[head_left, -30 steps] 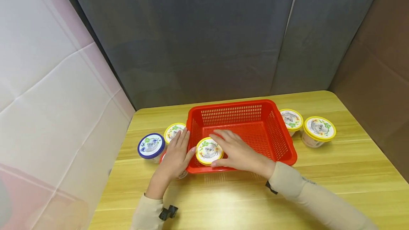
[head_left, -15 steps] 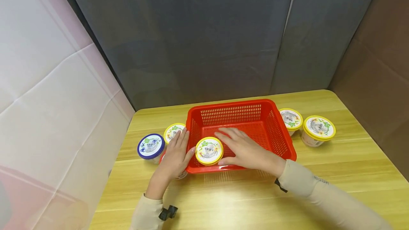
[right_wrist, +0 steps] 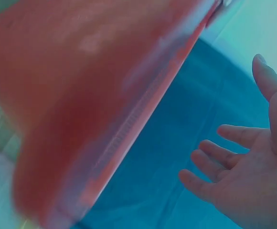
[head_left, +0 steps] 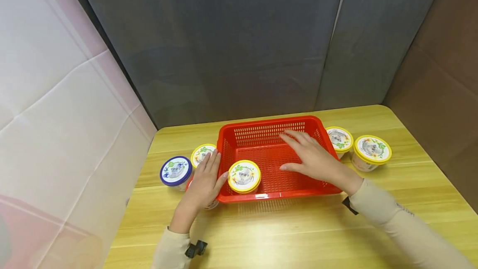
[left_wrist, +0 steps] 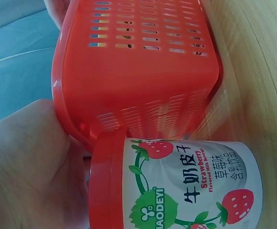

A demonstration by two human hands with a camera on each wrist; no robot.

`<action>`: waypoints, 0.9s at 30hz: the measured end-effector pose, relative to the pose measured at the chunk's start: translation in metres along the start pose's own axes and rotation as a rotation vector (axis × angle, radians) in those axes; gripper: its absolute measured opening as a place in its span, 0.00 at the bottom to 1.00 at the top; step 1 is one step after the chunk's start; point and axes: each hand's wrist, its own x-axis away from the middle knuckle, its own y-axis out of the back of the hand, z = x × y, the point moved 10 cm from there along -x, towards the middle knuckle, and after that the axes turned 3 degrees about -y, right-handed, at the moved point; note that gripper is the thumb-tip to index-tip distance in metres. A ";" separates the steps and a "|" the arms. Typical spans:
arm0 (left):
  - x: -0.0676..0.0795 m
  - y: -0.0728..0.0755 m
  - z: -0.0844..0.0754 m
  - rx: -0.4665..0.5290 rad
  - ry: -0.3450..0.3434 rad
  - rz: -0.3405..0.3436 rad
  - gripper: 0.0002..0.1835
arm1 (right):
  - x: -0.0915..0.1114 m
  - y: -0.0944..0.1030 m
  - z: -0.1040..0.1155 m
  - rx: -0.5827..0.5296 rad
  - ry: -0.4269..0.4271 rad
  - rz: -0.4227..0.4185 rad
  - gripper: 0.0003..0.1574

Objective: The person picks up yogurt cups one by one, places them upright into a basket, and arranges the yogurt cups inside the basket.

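A red perforated basket (head_left: 270, 137) stands on the wooden table, with a yellow-lidded cup (head_left: 244, 176) upright in its near left corner. My left hand (head_left: 203, 182) lies along the basket's left rim, fingers straight and holding nothing. Beneath that hand is a red-lidded strawberry milk cup (left_wrist: 191, 186), mostly hidden in the head view but plain beside the basket wall in the left wrist view. Over the basket's right half hovers my right hand (head_left: 313, 159), fingers spread with nothing in them. The right wrist view shows its fingers apart near the blurred basket edge.
Left of the basket are a blue-lidded cup (head_left: 176, 171) and another yellow-lidded cup (head_left: 200, 152), partly covered by the left fingers. Two more yellow-lidded cups, one against the basket's right side (head_left: 339, 139) and one farther right (head_left: 372, 149), stand on the table (head_left: 284, 235).
My right hand has let go of the yellow-lidded cup in the basket and moved right, away from it. The cup stays in the corner. My left hand keeps its place.
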 end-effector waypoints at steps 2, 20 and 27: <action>0.000 0.000 0.000 0.000 -0.002 0.000 0.38 | 0.001 0.008 -0.012 0.009 -0.022 -0.021 0.58; 0.000 0.000 -0.001 0.010 0.003 0.005 0.38 | 0.034 0.043 -0.127 0.050 -0.245 -0.014 0.60; 0.000 -0.001 0.000 0.007 0.004 0.010 0.38 | 0.050 0.047 -0.155 0.116 -0.238 -0.032 0.56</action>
